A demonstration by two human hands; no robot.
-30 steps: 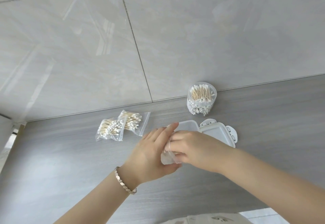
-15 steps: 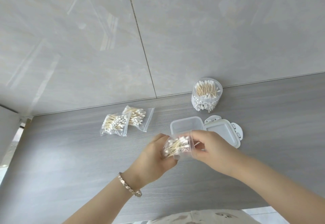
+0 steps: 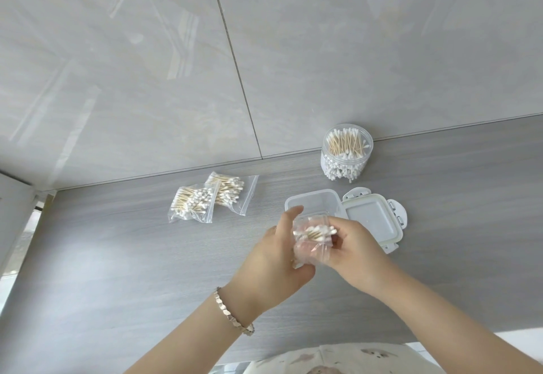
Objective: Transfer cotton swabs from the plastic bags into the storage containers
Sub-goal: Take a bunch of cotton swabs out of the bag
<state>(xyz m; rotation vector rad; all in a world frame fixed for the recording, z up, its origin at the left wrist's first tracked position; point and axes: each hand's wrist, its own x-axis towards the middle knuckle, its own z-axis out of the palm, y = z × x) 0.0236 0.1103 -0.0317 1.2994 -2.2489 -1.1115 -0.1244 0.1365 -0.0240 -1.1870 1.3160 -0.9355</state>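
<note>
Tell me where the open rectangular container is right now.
In the head view the open rectangular container sits on the counter right of centre, its lid lying at its right and the round swab jar behind it.

A second ago the plastic bag [image 3: 311, 251] was nearly hidden, a pale scrap under the left hand [image 3: 271, 265], whose fingers lay straight across the right hand [image 3: 357, 251]. Half a second ago it was stretched flat between both hands. Now it is bunched, the cotton swabs [image 3: 316, 231] crowded at its upper end, the left fingers [image 3: 293, 215] raised behind it and the thumb beneath, in the lower middle of the frame.
</note>
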